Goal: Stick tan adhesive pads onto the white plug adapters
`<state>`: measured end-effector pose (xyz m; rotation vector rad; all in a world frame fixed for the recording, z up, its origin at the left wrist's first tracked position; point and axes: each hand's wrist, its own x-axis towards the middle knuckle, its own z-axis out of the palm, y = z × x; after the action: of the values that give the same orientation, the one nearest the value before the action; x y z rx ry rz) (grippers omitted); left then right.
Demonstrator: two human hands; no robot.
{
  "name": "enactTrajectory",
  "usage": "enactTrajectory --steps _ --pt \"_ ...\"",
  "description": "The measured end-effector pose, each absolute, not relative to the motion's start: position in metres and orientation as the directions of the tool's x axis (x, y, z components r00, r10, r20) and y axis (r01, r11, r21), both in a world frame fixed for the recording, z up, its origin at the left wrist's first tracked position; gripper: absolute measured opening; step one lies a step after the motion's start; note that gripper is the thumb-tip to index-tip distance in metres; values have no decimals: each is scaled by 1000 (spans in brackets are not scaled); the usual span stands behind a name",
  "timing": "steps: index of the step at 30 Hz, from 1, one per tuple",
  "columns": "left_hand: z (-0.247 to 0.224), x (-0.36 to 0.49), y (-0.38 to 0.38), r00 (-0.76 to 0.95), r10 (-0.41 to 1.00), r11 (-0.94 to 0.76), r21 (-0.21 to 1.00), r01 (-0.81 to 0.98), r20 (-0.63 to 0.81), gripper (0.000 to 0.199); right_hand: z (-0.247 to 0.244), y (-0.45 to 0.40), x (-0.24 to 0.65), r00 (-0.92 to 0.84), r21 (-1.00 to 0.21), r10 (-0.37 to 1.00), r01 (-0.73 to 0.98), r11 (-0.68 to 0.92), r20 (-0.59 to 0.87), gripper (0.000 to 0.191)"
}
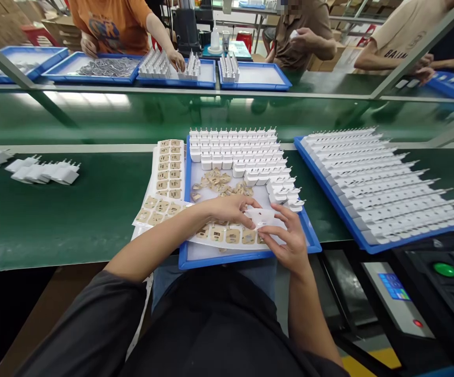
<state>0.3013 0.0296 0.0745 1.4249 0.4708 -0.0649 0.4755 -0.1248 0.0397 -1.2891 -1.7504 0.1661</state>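
Fingers bent and pressed together, my left hand (pixel 235 209) reaches over a blue-rimmed tray (pixel 183 256) and pinches the right end of a sheet of tan stickers (pixel 233 236). My right hand (pixel 290 241) holds the same end between thumb and fingers, where pale backing (pixel 266 217) curls up. Whether a small piece is between the fingertips is hidden. Behind my hands, a pile of loose tan pieces (pixel 217 180) lies in the tray. White plug adapters (pixel 235 141) stand in rows along the tray's back and right side, pins up.
More sticker sheets (pixel 170 170) lie left of the tray. A second blue tray (pixel 331 191) full of white adapters is at the right. Several adapters (pixel 44 170) sit on the green bench at left. Beyond a green belt (pixel 133 118), co-workers handle parts. A machine (pixel 399 298) stands lower right.
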Motion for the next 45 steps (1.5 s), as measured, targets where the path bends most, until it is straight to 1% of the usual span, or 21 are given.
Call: enactTrajectory --steps 2,4,5,7,10,12,14,16,18,19,21,23,25,27,30,32,33,35,37,40,45 --pt "70 301 33 898 239 168 927 336 -369 56 36 -126 477 -1 -606 810 664 439 586 12" --pt "68 300 36 884 264 124 923 365 -386 56 33 -130 479 97 -679 804 600 423 587 7" --pt "68 299 36 874 292 57 919 389 -388 53 31 -131 480 177 -722 788 552 417 590 6" --pt "71 299 33 849 389 -192 870 454 -357 47 27 -136 484 364 -795 728 445 413 582 7" --pt "76 305 22 857 486 -614 631 475 -172 46 22 -144 492 515 -858 687 339 386 513 11" --pt "79 319 14 880 474 -783 463 416 11 51 19 -151 496 509 -883 723 301 359 467 11" --pt "79 340 8 900 373 -907 291 304 223 52 17 -156 497 482 -896 756 270 352 442 10" --pt "75 368 4 910 170 -985 92 146 377 49 14 -160 495 463 -901 774 247 356 432 9" --pt "68 397 2 909 -9 -999 -46 12 417 43 13 -162 493 443 -904 789 235 356 426 8" --pt "65 410 2 910 -53 -997 -80 -22 411 39 13 -162 493 434 -906 795 232 355 423 8" --pt "61 427 2 919 -69 -995 -99 -33 388 32 12 -164 492 421 -907 804 230 351 419 6" --pt "65 428 1 926 -33 -997 -74 -6 375 30 12 -165 493 423 -909 806 234 344 414 5" --pt "76 412 -1 924 60 -998 31 53 377 22 12 -167 495 438 -915 804 225 335 402 6" --pt "89 380 -4 901 203 -963 243 113 383 18 13 -167 494 461 -924 801 191 331 382 6" --pt "101 323 -10 822 440 -772 620 140 362 26 20 -160 484 457 -931 814 121 344 360 6" --pt "98 287 -14 771 566 -602 785 145 292 31 28 -152 470 409 -930 838 81 360 360 6" --pt "93 272 -17 746 611 -530 837 136 266 34 32 -147 461 378 -928 852 60 368 362 5" --pt "81 246 -22 695 676 -434 895 106 246 39 41 -136 442 302 -927 882 11 375 361 5" --pt "69 228 -29 654 715 -405 909 97 248 41 48 -127 423 226 -929 909 -38 368 351 6" --pt "58 212 -39 604 750 -436 888 146 269 38 52 -117 401 168 -937 932 -85 338 321 7" --pt "47 206 -54 437 827 -473 858 200 354 35 50 -112 382 190 -965 954 -80 251 232 10"
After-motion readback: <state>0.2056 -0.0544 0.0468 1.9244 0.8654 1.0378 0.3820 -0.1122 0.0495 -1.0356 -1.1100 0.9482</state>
